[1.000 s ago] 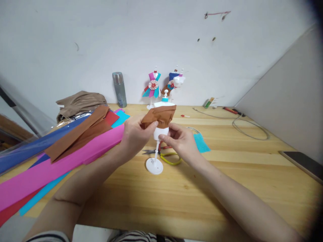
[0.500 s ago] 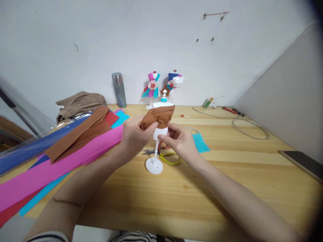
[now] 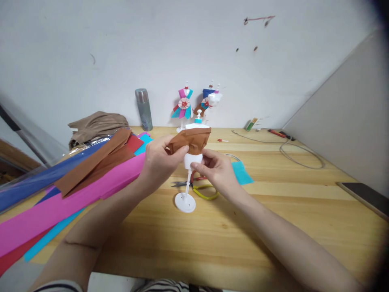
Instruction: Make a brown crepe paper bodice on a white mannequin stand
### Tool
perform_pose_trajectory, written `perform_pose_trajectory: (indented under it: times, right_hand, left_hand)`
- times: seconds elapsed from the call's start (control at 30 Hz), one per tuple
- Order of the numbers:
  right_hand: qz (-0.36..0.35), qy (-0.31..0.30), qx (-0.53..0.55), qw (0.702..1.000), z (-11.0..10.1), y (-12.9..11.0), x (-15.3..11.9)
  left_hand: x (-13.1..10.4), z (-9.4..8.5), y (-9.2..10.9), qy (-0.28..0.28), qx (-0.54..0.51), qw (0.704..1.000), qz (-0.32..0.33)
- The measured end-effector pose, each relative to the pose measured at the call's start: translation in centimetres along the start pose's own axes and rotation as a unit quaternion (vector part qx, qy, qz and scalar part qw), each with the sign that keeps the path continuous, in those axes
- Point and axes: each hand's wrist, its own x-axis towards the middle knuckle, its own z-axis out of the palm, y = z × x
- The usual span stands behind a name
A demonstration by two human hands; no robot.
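A small white mannequin [image 3: 193,161] on a round-based stand is slightly tilted in front of me, with a teal band at its neck. Brown fabric [image 3: 197,138] wraps across its chest and sticks out to the left. My left hand [image 3: 160,160] pinches that left end between thumb and fingers. My right hand [image 3: 217,168] grips the mannequin at its lower right side, thumb in front, the other fingers partly hidden behind. Scissors [image 3: 206,192] with yellow and red handles lie behind the stand.
Pink, blue, brown and red fabric strips [image 3: 75,207] cover the left side. Dressed mannequins [image 3: 184,104] and a flask [image 3: 143,109] stand by the wall. A teal piece [image 3: 242,173] lies right of my right hand. A cable [image 3: 291,158] and a phone [image 3: 364,196] are farther right.
My left hand has shifted slightly left, drawing the fabric end outward. The mannequin's base has swung slightly nearer to me. My right hand has hardly moved.
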Motion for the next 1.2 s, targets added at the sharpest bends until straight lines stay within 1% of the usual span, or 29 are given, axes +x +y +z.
perform_pose_trajectory:
  times: [0.13,0.2,0.3,0.63,0.77,0.93,1.2]
  right_hand:
    - [0.003,-0.006,0.003,1.000,0.1,-0.2,-0.2]
    - [0.005,-0.008,0.001,1.000,0.1,-0.4,-0.3]
    - [0.007,-0.015,-0.003,1.000,0.1,-0.5,-0.3]
    - [0.004,-0.024,0.015,1.000,0.0,-0.4,-0.2]
    - [0.003,-0.018,0.026,0.999,0.0,-0.4,-0.2]
    - [0.007,-0.027,0.040,0.999,0.2,-0.5,-0.2]
    - [0.004,-0.025,0.056,0.998,0.4,-0.6,-0.3]
  left_hand:
    - [0.5,0.1,0.2,-0.010,-0.070,0.996,-0.058]
    - [0.7,0.2,0.5,-0.006,-0.090,0.992,-0.083]
    - [0.8,0.2,0.9,-0.004,-0.101,0.990,-0.097]
    - [0.6,-0.2,1.3,-0.025,-0.082,0.993,-0.076]
    - [0.8,-0.3,1.3,-0.034,-0.110,0.989,-0.089]
    - [1.1,-0.5,1.2,-0.042,-0.093,0.991,-0.086]
    - [1.0,-0.2,1.7,-0.012,-0.047,0.997,-0.053]
